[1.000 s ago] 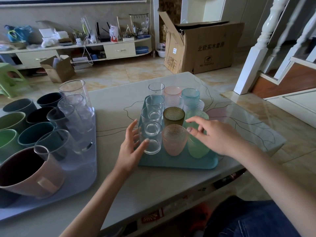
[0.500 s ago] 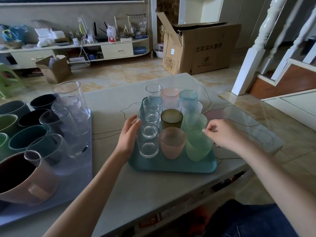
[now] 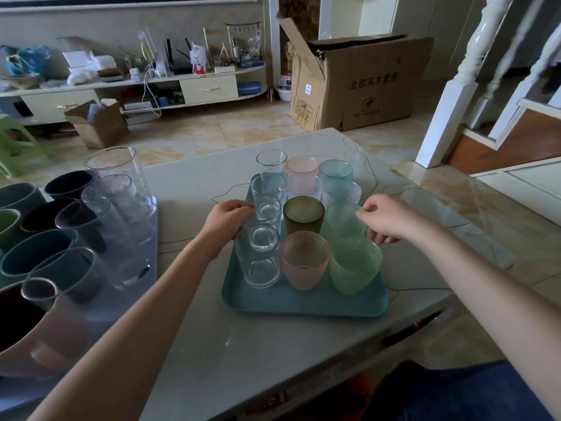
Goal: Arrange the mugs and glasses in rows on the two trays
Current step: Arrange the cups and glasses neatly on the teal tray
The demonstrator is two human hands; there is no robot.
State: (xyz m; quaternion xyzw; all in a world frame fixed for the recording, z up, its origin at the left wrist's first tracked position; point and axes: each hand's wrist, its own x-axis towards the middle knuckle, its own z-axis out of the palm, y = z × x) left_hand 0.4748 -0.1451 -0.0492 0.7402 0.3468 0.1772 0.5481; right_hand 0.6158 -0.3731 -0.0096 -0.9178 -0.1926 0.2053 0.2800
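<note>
Behind table, cardboard box reading "北欧实木"

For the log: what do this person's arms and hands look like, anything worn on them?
Both forearms are bare as far as the frame shows, with no sleeves in view. The left hand and right hand have no gloves, and no watch, bracelet or ring can be made out. Dark blue trousers show at the bottom edge.
</note>
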